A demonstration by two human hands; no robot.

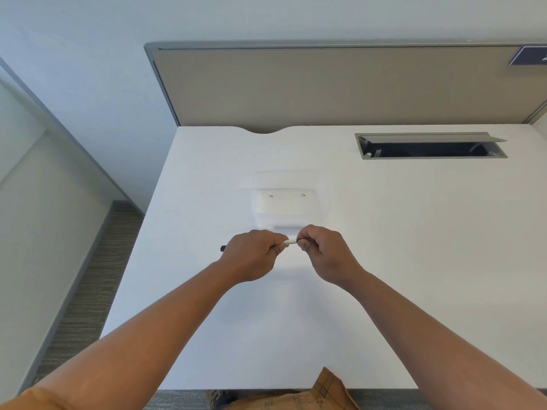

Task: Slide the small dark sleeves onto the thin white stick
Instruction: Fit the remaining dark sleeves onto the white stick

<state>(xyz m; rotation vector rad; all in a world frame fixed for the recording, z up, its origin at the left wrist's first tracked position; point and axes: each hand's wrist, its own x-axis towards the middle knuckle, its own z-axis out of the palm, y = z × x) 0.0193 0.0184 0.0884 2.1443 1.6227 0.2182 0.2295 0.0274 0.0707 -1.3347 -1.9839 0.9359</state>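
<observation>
White stick (291,241) spans the small gap between two hands raised just above the white counter (384,261), lying roughly level. The left hand (251,255) has its grip curled tight around the stick's left part, and a dark end (223,248) pokes out past the outer side of that fist. The right hand (321,251) pinches thumb and forefinger closed at the stick's right tip, where a sliver of a dark sleeve (297,240) shows; the rest of it is hidden by the fingers. Just beyond the hands a clear plastic tray (285,204) rests on the counter with two tiny dark pieces inside. Further back on the right, a cable hatch (430,145) stands open before a grey partition (325,87).
</observation>
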